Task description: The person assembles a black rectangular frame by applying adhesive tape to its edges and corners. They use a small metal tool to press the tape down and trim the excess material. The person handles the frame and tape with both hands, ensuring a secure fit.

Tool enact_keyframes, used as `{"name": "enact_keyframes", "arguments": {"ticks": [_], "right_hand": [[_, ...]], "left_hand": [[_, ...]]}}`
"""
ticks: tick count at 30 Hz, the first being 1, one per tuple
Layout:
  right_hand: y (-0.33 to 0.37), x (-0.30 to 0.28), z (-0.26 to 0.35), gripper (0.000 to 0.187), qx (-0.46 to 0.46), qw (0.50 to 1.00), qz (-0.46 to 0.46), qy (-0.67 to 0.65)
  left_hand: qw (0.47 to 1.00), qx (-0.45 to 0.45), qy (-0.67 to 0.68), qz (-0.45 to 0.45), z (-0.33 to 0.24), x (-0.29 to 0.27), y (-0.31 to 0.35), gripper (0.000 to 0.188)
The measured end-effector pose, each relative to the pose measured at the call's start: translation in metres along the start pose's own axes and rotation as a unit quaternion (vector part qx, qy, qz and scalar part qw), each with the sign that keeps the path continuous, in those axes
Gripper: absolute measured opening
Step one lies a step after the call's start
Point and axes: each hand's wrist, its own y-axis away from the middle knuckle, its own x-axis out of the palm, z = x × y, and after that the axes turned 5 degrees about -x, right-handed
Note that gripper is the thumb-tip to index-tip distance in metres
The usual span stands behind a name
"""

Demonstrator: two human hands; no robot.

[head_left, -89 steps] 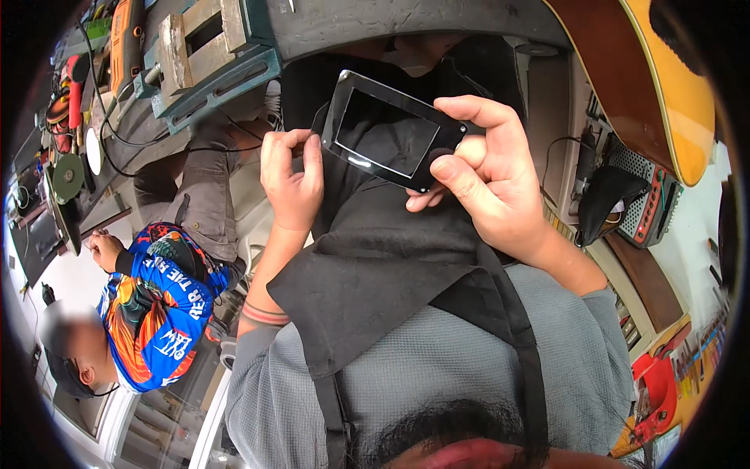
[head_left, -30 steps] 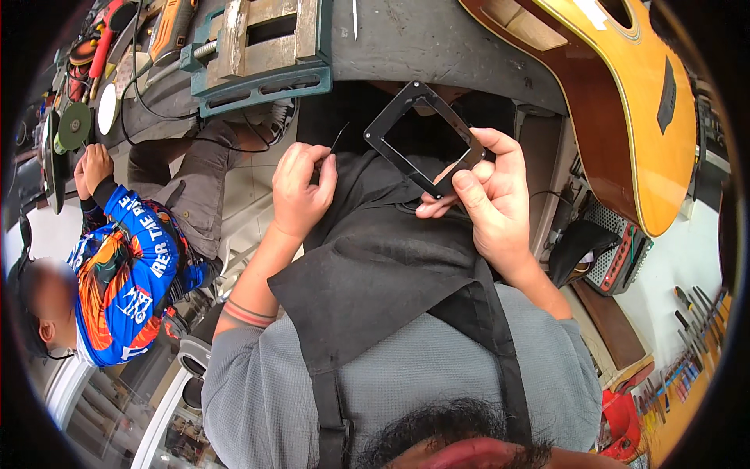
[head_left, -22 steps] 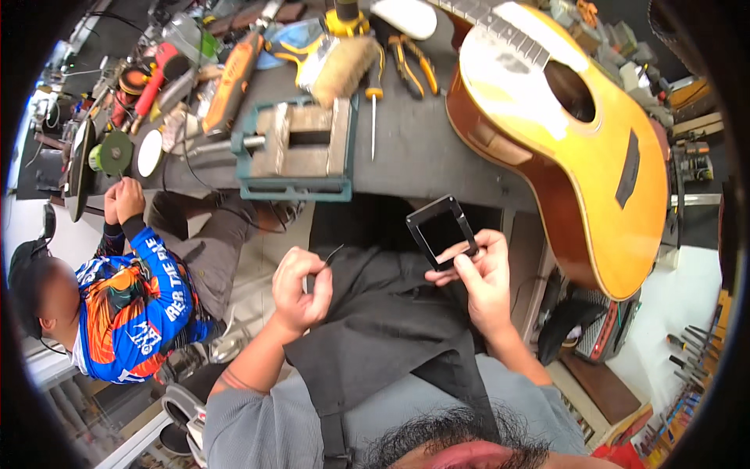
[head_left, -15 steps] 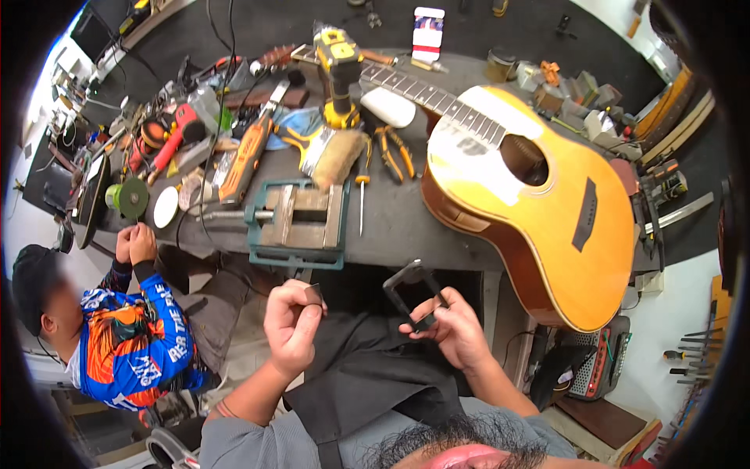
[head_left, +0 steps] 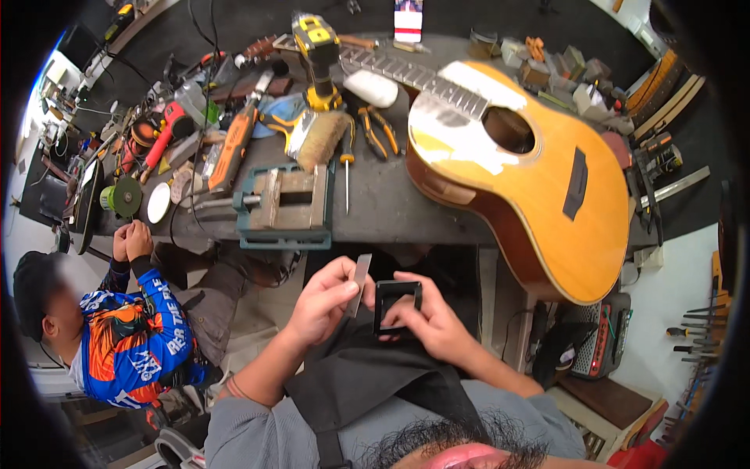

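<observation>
My left hand (head_left: 324, 305) pinches a thin, flat grey strip (head_left: 359, 283), held upright between thumb and fingers; I cannot tell its material for sure. Close beside it, my right hand (head_left: 431, 319) grips a small black rectangular frame (head_left: 378, 305) by its right and lower sides, with fingers reaching across its opening. A narrow gap shows between strip and frame. Both hands are in front of the bench edge, above my dark apron (head_left: 375, 375).
On the bench lie an acoustic guitar (head_left: 574, 234), a green drill-press vise (head_left: 285, 242), a brush (head_left: 322, 141), a screwdriver (head_left: 347, 160), pliers (head_left: 378, 133) and a yellow cordless drill (head_left: 316, 51). At the left sits another person (head_left: 141, 336), hands together near a green grinder (head_left: 123, 197).
My hands have come closer together. The strip has turned upright and shows more of its face. The black frame has swung from tilted to nearly square. The view has shifted slightly.
</observation>
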Motion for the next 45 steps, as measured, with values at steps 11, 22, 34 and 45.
{"name": "enact_keyframes", "arguments": {"ticks": [11, 22, 34, 45], "right_hand": [[0.002, -0.027, -0.032, 0.024, -0.015, 0.984, -0.179, -0.009], [0.064, -0.087, 0.007, 0.064, 0.197, 0.979, -0.041, 0.013], [0.077, -0.05, -0.018, 0.047, 0.111, 0.989, 0.015, 0.096], [0.046, -0.008, -0.009, 0.06, 0.084, 0.978, 0.052, 0.185]], "left_hand": [[0.997, -0.062, 0.023, 0.033, 0.019, -0.012, -0.008, 0.029], [0.988, 0.061, -0.135, -0.034, 0.041, -0.033, -0.009, 0.012], [0.978, 0.164, -0.13, -0.02, 0.073, -0.04, -0.001, 0.011], [0.944, 0.221, -0.168, -0.181, 0.064, -0.082, 0.016, 0.01]]}}
